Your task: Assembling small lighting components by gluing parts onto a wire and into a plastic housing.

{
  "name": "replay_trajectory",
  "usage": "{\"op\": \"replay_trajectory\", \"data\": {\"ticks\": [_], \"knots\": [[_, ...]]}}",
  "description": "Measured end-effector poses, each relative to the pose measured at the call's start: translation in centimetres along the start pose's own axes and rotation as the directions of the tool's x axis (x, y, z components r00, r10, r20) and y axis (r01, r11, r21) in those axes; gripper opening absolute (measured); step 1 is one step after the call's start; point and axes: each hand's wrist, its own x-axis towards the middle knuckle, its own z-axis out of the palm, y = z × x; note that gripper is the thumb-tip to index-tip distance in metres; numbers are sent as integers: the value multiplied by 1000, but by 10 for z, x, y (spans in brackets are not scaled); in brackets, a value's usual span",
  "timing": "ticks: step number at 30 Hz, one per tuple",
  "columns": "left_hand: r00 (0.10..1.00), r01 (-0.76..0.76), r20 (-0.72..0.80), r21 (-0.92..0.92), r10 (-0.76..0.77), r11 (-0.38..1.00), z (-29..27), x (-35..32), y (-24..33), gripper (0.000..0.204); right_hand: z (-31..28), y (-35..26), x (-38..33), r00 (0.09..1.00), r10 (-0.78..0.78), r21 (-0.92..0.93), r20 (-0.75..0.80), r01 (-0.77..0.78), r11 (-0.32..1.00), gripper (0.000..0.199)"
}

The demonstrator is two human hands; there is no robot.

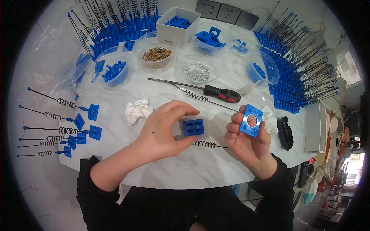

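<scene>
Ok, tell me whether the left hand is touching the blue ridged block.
Touching. The head view shows the left hand pinching the blue ridged block between thumb and fingers, with no gap at either side.

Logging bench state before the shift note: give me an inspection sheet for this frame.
Surface: white marble-look table, crowded at the back and sides.
Job's things: blue ribbed block in the left hand; blue square plate with round hole in the right hand; a black coil-spring rod lies between the hands.
Clutter: screwdriver, crumpled tissue, clear tubs of brass screws, washers and blue parts, white box, rows of finished spring pieces.
Hands: both closed on their parts.
Cables: nothing seen.
Surroundings: wall sockets behind; black object at right edge.
</scene>
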Motion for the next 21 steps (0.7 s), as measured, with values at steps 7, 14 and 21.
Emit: {"op": "replay_trajectory", "data": {"ticks": [7,14,21], "knots": [[995,-27,103,138,12,990,-2,2,-4,46,3,5,3,998,34,-59,-48,-37,998,61],[986,152,-20,-317,-166,936,0,2,-3,37,3,3,2,992,7,-73,-122,-16,997,62],[787,610,536,-752,-307,250,0,-8,10,40,2,4,3,991,24,-106,-134,-38,994,62]]}}
